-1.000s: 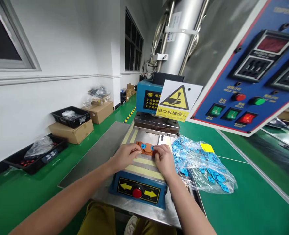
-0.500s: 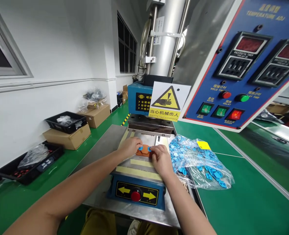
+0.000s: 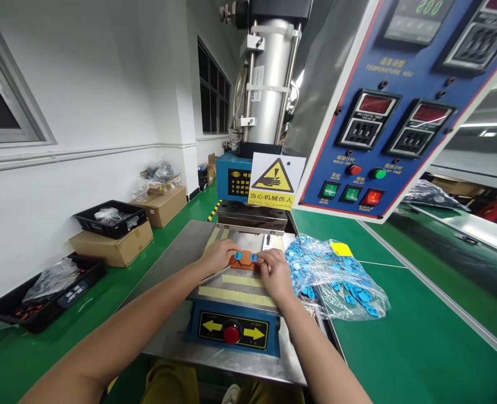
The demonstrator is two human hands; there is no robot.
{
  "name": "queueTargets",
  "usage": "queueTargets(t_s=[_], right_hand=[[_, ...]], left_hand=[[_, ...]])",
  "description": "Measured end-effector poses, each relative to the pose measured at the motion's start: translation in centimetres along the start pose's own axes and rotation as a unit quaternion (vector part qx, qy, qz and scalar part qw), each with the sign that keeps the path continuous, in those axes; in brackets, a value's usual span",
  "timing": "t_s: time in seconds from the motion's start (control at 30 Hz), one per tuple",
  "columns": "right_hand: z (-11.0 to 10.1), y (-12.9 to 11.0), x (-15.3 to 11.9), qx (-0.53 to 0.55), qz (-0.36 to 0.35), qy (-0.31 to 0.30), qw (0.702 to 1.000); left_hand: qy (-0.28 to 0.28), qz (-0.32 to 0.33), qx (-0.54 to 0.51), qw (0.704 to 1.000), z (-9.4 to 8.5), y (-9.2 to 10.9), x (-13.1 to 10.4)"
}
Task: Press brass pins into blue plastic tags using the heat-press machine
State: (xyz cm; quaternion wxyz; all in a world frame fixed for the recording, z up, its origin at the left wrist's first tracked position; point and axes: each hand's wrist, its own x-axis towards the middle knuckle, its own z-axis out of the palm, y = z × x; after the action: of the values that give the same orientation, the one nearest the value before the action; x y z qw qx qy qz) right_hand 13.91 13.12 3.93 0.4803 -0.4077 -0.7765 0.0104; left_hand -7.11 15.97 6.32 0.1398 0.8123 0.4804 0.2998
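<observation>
An orange block (image 3: 245, 261) lies on the metal bed of a press, with one blue piece (image 3: 238, 256) on its left part and another blue piece (image 3: 253, 257) on its right. My left hand (image 3: 219, 256) is at the block's left end, its fingertips beside the left blue piece, fingers closed together. From the right, my right hand (image 3: 276, 270) has its fingertips pinched at the edge of the right blue piece. Strips of yellow tape (image 3: 235, 296) cross the bed in front of the block. The metal press head (image 3: 251, 223) is behind it, raised.
A clear bag of blue pieces (image 3: 336, 275) lies right of the bed. The red button (image 3: 231, 335) is at the front. A blue control panel (image 3: 358, 157) overhangs at the right. Black crates (image 3: 110, 219) and cardboard boxes stand on the left.
The view has tilted up slightly and shifted, showing more of the panel. Both hands stay at the block, and my left fingertips have drawn back a little, leaving the left blue piece more visible.
</observation>
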Motion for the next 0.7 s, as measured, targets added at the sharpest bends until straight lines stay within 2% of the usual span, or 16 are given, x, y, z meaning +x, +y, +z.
queueTargets(t_s=[0.1, 0.17, 0.27, 0.3, 0.33, 0.43, 0.5, 0.57, 0.63, 0.7], right_hand=[[-1.7, 0.4, -1.1, 0.005, 0.006, 0.047, 0.999], [-3.7, 1.2, -2.8, -0.006, 0.022, 0.062, 0.998], [-7.4, 2.9, -7.0, -0.044, 0.084, 0.014, 0.995], [-8.7, 3.5, -8.6, -0.061, 0.113, -0.032, 0.991], [-9.8, 4.1, -10.1, -0.078, 0.136, -0.082, 0.984], [-12.0, 5.1, -13.8, -0.134, 0.169, -0.201, 0.956], [-12.7, 4.8, -15.0, -0.177, 0.165, -0.244, 0.939], [-12.7, 4.0, -15.2, -0.218, 0.158, -0.269, 0.925], [-12.4, 3.3, -14.8, -0.249, 0.158, -0.287, 0.911], [-12.1, 2.8, -14.3, -0.267, 0.163, -0.297, 0.902]], left_hand=[[0.013, -0.013, 0.003, 1.0, -0.8, 0.6, 0.0], [0.05, -0.002, 0.013, 0.999, -1.2, 1.7, -0.7], [0.094, 0.08, -0.007, 0.992, 0.1, 4.8, -3.5], [0.072, 0.126, -0.024, 0.989, 1.2, 6.1, -4.8], [0.028, 0.165, -0.041, 0.985, 2.7, 7.5, -6.0], [-0.124, 0.239, -0.036, 0.963, 8.2, 11.4, -8.8], [-0.178, 0.214, -0.006, 0.96, 12.0, 13.4, -9.0], [-0.191, 0.137, 0.016, 0.972, 15.1, 15.0, -8.0], [-0.2, 0.031, 0.027, 0.979, 17.3, 16.1, -6.3], [-0.221, -0.055, 0.03, 0.973, 18.6, 16.8, -4.6]])
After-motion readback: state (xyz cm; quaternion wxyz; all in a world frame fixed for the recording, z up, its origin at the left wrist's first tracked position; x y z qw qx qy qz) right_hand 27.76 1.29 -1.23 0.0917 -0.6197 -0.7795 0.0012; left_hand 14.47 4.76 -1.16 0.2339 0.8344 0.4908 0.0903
